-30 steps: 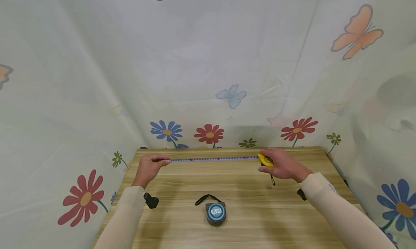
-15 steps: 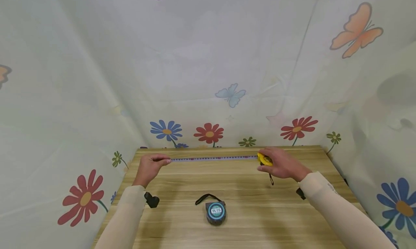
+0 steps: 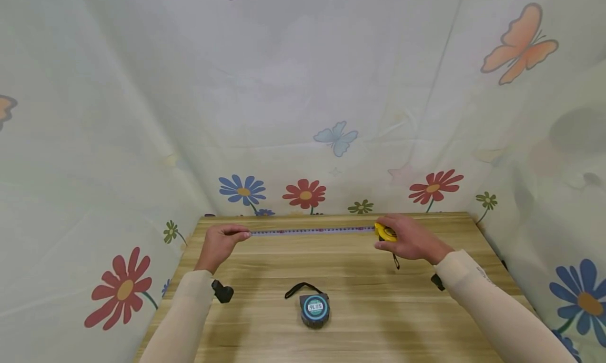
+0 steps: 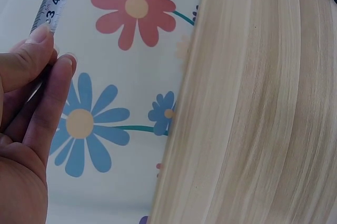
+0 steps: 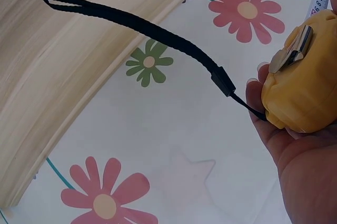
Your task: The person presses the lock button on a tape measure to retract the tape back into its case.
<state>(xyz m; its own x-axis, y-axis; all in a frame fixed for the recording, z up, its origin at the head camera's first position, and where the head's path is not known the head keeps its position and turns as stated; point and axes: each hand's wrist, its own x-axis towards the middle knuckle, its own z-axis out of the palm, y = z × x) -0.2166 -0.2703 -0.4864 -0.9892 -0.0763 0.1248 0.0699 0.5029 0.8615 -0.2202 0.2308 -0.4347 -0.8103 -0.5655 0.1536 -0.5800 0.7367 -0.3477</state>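
Note:
My right hand (image 3: 408,238) grips a yellow tape measure (image 5: 303,77) with a metal clip on its side. A black wrist strap (image 5: 142,27) dangles from the case. Out of it runs a white blade (image 3: 307,231) with dark and red markings, stretched nearly level toward the left. My left hand (image 3: 221,245) pinches the far end of that blade between thumb and fingers; the low numbers show just past the thumb (image 4: 39,34) in the left wrist view. The blade's very tip is hidden in the fingers.
A second tape measure (image 3: 314,310), dark grey with a blue ring on its label, lies on the wooden table (image 3: 265,271) nearer to me, its black strap (image 3: 303,285) curled behind it. A flower-printed curtain (image 3: 331,168) surrounds the table at the back and sides.
The left hand has shifted very slightly to the right with the blade end. The right hand and the yellow tape measure have hardly moved.

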